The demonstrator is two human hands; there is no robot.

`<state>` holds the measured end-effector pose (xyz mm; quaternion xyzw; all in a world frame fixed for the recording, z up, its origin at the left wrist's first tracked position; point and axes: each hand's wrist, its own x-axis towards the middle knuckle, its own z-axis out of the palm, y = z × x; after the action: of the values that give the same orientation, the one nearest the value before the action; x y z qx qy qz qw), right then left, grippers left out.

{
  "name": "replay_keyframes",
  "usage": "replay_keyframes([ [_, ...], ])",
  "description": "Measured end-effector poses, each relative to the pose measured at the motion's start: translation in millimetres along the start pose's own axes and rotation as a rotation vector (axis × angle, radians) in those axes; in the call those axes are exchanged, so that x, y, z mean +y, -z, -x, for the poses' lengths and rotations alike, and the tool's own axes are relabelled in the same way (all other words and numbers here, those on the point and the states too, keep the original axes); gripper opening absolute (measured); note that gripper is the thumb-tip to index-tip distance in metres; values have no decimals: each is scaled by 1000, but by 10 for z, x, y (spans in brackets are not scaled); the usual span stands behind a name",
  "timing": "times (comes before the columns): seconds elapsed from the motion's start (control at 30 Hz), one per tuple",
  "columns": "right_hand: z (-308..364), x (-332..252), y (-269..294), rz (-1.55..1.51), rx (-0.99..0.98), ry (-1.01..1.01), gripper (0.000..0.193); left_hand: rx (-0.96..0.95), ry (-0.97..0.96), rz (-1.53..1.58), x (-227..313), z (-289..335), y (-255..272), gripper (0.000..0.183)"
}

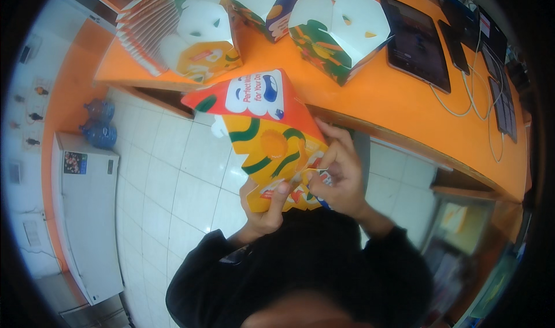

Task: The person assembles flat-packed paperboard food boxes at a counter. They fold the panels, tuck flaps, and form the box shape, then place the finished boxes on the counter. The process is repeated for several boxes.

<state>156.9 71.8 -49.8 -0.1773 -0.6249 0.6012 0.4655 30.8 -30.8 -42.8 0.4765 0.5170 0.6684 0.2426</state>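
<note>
So from my feed I'm looking down at both hands working a colourful printed carton [266, 137], the orange and yellow kind with green squiggles and a red top panel, held up in the air in front of the chest, just off the near edge of the orange counter [393, 97]. My left hand [267, 209] is wrapped around the bottom end of the carton, thumb pressed up on the front face. My right hand [341, 172] has its fingers curled onto the lower right corner, pinching one of the small flaps there, so both hands are closed on the carton. Up on the counter there's a row of already folded cartons with white tops [338, 30], and a stack of flat unfolded ones [147, 30] leaning at the left end. A dark tablet [415, 42] lies further right with white cables trailing beside it. Below is white tiled floor [167, 178].
</note>
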Motion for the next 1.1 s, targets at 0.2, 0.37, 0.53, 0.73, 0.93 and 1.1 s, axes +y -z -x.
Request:
replay_keyframes([
  [0.2, 8, -29, -5, 104, 23, 69, 24, 40, 64, 138, 35, 5, 2, 27],
  [0.37, 26, -67, 69, 151, -104, 41, 21, 68, 128, 329, -58, 16, 6, 34],
  [0.53, -7, 3, 113, 31, -108, 37, 38, 23, 188, 503, -84, 16, 79, 42],
  [0.73, -55, 57, 146, -178, -97, 9, 61, -343, 313, 326, -62, 62, 155, 52],
  [0.93, -108, -139, 357, -27, -296, -2, 67, -188, 508, 537, 22, 228, 290, 57],
  [1.1, -115, -211, 333, 77, -262, 12, 70, -339, 592, 341, 147, 138, 309, 68],
])
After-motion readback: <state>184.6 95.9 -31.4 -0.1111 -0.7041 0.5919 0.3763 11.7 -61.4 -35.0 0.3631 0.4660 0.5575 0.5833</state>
